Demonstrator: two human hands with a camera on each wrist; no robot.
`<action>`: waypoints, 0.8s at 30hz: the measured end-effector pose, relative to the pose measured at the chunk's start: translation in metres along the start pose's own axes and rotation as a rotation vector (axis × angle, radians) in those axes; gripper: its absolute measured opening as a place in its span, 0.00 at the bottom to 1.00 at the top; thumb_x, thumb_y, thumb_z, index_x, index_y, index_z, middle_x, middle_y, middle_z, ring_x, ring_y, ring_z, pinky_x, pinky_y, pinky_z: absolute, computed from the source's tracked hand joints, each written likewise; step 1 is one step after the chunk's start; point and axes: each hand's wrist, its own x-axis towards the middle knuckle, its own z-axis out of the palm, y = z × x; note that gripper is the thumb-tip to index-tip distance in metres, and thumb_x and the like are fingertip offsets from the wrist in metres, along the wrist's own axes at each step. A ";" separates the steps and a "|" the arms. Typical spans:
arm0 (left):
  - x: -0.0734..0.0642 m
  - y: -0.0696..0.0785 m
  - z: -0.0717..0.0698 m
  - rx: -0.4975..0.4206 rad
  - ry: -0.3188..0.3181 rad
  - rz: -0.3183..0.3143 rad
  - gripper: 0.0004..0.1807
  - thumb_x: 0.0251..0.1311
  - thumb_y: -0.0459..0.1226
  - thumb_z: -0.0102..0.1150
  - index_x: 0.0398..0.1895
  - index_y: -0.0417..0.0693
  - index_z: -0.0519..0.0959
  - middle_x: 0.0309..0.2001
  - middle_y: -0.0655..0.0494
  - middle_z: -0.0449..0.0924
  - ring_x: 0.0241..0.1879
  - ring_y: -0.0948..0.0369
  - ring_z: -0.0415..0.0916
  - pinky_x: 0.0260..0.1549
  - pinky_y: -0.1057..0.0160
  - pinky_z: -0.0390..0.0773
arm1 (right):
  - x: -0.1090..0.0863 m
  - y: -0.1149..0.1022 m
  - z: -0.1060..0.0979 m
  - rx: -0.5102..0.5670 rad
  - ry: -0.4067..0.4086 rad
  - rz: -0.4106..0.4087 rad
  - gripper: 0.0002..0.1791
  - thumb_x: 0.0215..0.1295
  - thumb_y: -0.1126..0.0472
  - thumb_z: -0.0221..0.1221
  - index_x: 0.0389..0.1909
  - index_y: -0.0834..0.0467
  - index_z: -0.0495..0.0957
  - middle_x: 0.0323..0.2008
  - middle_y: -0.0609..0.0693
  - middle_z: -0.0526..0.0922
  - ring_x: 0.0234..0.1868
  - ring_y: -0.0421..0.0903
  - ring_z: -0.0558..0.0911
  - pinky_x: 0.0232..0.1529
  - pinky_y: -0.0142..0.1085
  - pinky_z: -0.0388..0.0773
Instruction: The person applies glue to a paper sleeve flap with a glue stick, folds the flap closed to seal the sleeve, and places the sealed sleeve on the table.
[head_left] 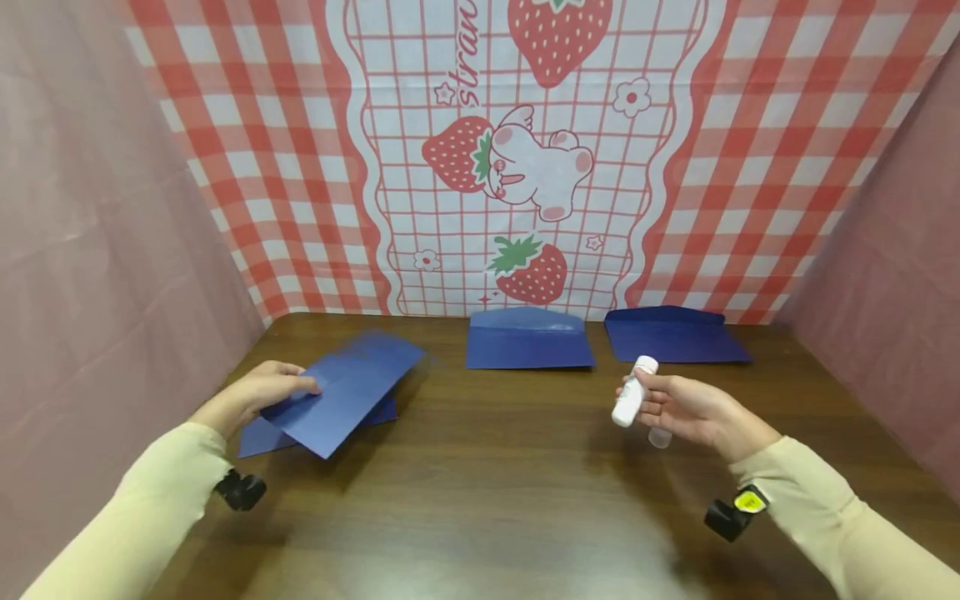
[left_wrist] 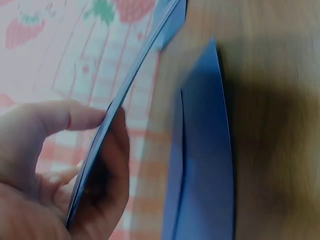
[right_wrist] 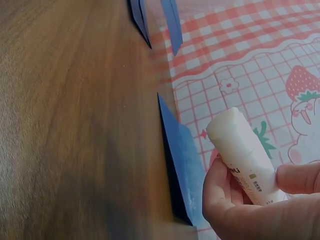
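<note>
My left hand [head_left: 264, 390] pinches a blue envelope [head_left: 352, 387] at one edge, thumb on the near face and fingers behind, as the left wrist view shows. The envelope is tilted above the table, its far corner blurred. Beneath it, another blue envelope [left_wrist: 207, 150] lies on the table, partly hidden in the head view. My right hand [head_left: 693, 410] grips a white glue stick [head_left: 635, 392] between thumb and fingers. Printed lettering shows on the glue stick's barrel [right_wrist: 247, 165] in the right wrist view. A small translucent cap [head_left: 660, 437] shows just below the right hand's fingers.
Two more blue envelopes lie at the table's back edge, one in the middle [head_left: 528, 346] with its flap raised and one at the right [head_left: 675, 337]. A strawberry-print cloth [head_left: 300, 167] hangs behind the brown wooden table [head_left: 480, 483]. Pink curtains [head_left: 112, 250] flank both sides.
</note>
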 end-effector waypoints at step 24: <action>0.011 -0.035 0.020 0.451 0.385 -0.128 0.25 0.48 0.50 0.63 0.33 0.34 0.79 0.39 0.29 0.79 0.40 0.39 0.76 0.32 0.43 0.75 | 0.013 0.009 0.008 0.013 -0.035 0.008 0.17 0.73 0.56 0.47 0.51 0.64 0.60 0.38 0.50 0.84 0.42 0.41 0.84 0.47 0.35 0.81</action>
